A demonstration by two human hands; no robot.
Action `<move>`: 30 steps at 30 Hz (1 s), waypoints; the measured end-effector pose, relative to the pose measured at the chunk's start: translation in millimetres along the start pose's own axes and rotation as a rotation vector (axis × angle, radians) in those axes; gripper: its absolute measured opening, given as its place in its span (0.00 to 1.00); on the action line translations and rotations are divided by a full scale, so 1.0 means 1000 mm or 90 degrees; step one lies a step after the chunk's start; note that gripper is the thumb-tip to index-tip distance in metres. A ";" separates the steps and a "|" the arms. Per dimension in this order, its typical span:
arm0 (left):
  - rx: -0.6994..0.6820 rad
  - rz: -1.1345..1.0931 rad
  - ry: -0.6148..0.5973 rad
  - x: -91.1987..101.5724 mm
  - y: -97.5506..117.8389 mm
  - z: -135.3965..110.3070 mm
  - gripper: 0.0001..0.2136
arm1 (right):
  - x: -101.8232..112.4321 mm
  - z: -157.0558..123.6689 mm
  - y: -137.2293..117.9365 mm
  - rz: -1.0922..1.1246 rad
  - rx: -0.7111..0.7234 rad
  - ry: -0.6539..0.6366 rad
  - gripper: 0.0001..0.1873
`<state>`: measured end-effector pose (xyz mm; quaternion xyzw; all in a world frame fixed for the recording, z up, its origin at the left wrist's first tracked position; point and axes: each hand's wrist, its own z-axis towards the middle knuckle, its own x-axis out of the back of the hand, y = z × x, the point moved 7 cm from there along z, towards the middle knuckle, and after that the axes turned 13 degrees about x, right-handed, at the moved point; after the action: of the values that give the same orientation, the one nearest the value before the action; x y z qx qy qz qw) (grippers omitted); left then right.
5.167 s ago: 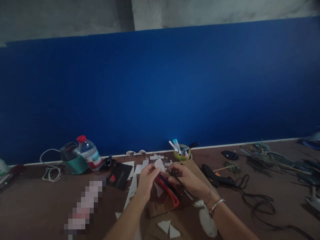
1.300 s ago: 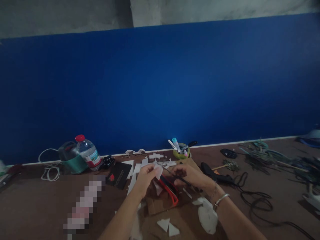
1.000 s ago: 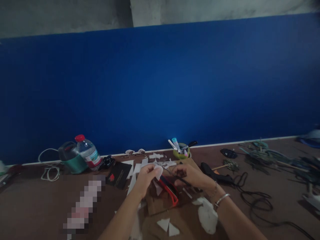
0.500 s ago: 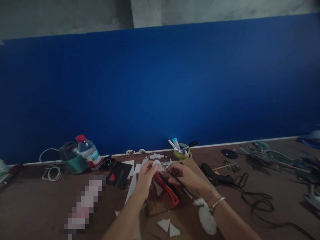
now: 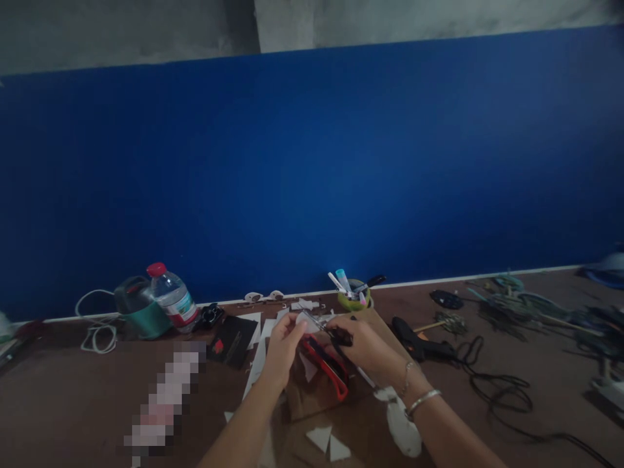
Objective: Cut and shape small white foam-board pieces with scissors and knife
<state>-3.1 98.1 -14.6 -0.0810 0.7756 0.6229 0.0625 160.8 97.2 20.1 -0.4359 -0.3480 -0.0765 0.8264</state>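
Note:
Between thumb and fingers, my left hand pinches a small white piece that looks like paper or thin card. My right hand is closed around the dark handles of a pair of scissors. Their blades point up and left, at the edge of the white piece. Below both hands a red and black utility knife lies on a brown cardboard sheet. White triangular scraps and a larger white cut piece lie nearer to me.
A glue gun with a black cord lies to the right, before a tangle of greenish stems. A pen cup stands behind my hands. Leftward are a black box, a water bottle and a teal container.
My right hand has turned slightly and the scissors' handles now show more clearly beside it. My left hand keeps its place with the white piece.

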 end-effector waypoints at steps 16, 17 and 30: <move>0.054 -0.043 -0.053 -0.003 -0.006 0.004 0.10 | 0.004 -0.001 0.005 -0.058 -0.006 -0.026 0.16; 0.059 -0.044 -0.060 -0.004 -0.007 0.004 0.10 | 0.004 -0.001 0.005 -0.065 -0.006 -0.029 0.16; 0.087 -0.052 -0.071 -0.005 -0.006 0.003 0.11 | 0.006 -0.001 0.002 -0.089 -0.002 -0.046 0.16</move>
<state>3.2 100.0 -19.9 -0.0732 0.8078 0.5688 0.1360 166.5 98.9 22.4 -0.4142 -0.4073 -0.1183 0.8054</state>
